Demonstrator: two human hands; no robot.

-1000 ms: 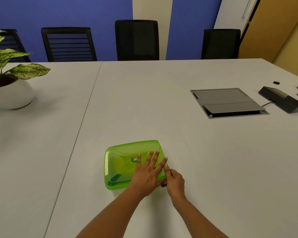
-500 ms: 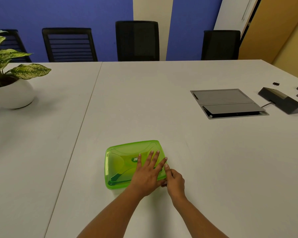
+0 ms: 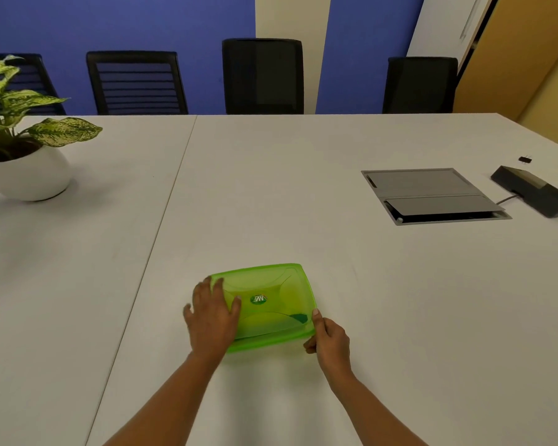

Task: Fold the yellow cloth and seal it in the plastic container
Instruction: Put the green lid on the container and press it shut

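A translucent green plastic container (image 3: 268, 284) with its lid on lies on the white table (image 3: 335, 268) near the front. My left hand (image 3: 211, 313) rests flat on the lid's left side, fingers spread over the left edge. At the container's near right corner my right hand (image 3: 329, 339) pinches the rim, thumb on top. A round label shows in the middle of the lid. The yellow cloth is not visible as a separate thing; the lid only shows yellow-green.
A potted plant in a white bowl (image 3: 26, 175) stands at the far left. A grey cable hatch (image 3: 429, 194) sits in the table at right, with a dark device (image 3: 532, 191) beside it. Black chairs (image 3: 263, 75) line the far edge.
My left hand slid from the lid's right part to its left side. My right hand stays at the near right corner. The lid's dark mark now shows at the right instead of the left.
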